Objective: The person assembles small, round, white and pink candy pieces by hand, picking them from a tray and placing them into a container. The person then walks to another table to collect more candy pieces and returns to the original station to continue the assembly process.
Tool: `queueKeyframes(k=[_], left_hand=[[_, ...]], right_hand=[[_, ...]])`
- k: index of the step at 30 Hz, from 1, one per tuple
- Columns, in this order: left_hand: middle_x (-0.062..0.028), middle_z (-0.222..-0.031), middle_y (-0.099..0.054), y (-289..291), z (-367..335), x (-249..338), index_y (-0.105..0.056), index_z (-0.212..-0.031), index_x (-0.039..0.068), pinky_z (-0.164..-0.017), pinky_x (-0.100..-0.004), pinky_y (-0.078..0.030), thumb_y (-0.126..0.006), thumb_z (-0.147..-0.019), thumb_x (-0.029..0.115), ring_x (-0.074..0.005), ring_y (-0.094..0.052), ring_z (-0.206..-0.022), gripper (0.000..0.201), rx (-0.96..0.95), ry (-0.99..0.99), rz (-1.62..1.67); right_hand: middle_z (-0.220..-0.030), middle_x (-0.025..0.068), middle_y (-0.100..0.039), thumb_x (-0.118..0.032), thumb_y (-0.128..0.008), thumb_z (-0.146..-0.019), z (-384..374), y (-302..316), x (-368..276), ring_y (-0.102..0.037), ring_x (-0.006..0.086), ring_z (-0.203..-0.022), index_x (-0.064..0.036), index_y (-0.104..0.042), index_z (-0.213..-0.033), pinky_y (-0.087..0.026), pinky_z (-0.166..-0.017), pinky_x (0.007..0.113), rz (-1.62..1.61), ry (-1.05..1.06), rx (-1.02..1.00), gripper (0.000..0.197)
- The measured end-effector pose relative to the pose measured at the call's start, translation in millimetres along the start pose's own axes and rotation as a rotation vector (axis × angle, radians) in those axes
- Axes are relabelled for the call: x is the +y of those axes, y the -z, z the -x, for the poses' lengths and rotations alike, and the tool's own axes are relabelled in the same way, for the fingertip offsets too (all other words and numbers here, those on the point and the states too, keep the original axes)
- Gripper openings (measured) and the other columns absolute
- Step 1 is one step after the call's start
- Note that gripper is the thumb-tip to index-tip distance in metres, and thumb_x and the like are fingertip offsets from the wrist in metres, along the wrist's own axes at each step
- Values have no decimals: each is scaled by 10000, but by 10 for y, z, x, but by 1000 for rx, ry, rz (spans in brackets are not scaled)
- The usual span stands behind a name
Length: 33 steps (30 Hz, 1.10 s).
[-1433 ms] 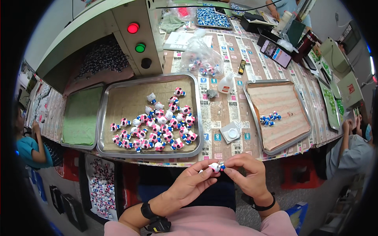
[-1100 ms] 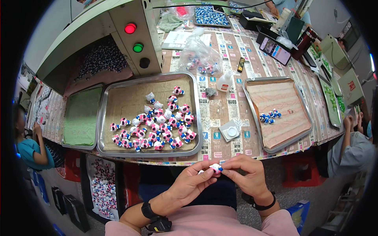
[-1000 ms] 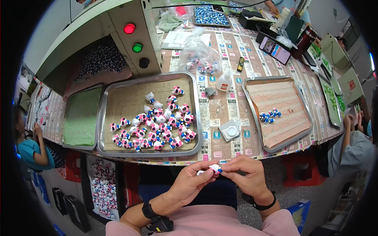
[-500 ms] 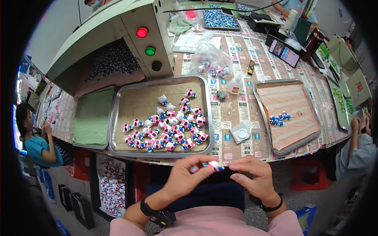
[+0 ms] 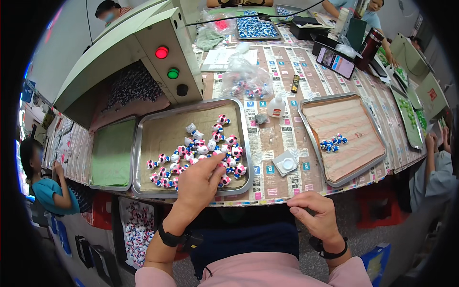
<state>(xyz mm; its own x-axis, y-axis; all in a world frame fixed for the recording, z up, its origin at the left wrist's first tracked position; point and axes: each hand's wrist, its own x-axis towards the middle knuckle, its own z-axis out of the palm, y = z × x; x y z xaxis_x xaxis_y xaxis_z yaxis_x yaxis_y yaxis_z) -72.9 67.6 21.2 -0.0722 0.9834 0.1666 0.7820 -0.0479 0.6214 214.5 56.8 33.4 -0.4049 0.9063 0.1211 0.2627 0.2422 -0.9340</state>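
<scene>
My left hand (image 5: 200, 184) reaches over the near right part of a large metal tray (image 5: 246, 143). Its index finger and thumb are stretched out and apart, close to the small cartoon animal figurines (image 5: 197, 147) there. These are pink and white with blue bodies, in a loose group. Whether a fingertip touches one is hard to see. My right hand (image 5: 315, 216) hovers at the table's front edge, its fingers bent and thumb near the index finger. Anything tiny between those tips is not visible. Several blue pieces (image 5: 333, 142) lie in the pink-lined tray (image 5: 345, 167) to the right.
A machine (image 5: 167, 50) with red and green lights stands behind a green-lined tray (image 5: 113, 152). On the papered table are a white bottle (image 5: 276, 106), a small white dish (image 5: 288, 164), a plastic bag (image 5: 246, 79) and a phone (image 5: 335, 63). Other people sit around it.
My left hand has moved forward and left from in front of the table to the figurine tray; the figurine it held is no longer discernible. My right hand has lowered slightly and its fingers are more bent.
</scene>
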Motion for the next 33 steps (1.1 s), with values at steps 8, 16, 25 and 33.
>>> queueKeyframes(k=[8,16,25,33], left_hand=[[-133,-981,-671,4,-49,-154,-639,-1071,57,-732,-342,-504,-678,-801,117,-273,-655,-870,279,54,-15,-160],[-64,-911,-466,150,94,8,-514,-1022,20,-706,-295,-429,-459,-755,-101,-150,-490,-805,298,66,41,350],[-224,-1119,-568,14,391,558,-430,-1103,-11,-783,-305,-549,-508,-937,81,-246,-640,-946,205,-334,410,1297],[-180,-1120,-594,-218,559,509,-504,-1197,-21,-757,-278,-562,-530,-930,56,-205,-646,-898,279,-421,706,1637]], right_hand=[[-884,104,-670,3,-681,-781,-22,352,108,-621,148,-728,-6,-691,-915,-482,-632,238,105,28,199,134],[-927,118,-638,-17,-642,-773,-386,1128,483,-601,259,-837,-16,-664,-950,-482,-735,334,572,-27,414,179],[-950,149,-616,7,-596,-764,-623,1122,838,-588,284,-889,-27,-641,-1004,-476,-763,351,697,-75,210,247],[-944,49,-614,-13,-565,-866,-396,911,645,-599,124,-869,23,-610,-1054,-483,-719,255,-11,-145,191,197]])
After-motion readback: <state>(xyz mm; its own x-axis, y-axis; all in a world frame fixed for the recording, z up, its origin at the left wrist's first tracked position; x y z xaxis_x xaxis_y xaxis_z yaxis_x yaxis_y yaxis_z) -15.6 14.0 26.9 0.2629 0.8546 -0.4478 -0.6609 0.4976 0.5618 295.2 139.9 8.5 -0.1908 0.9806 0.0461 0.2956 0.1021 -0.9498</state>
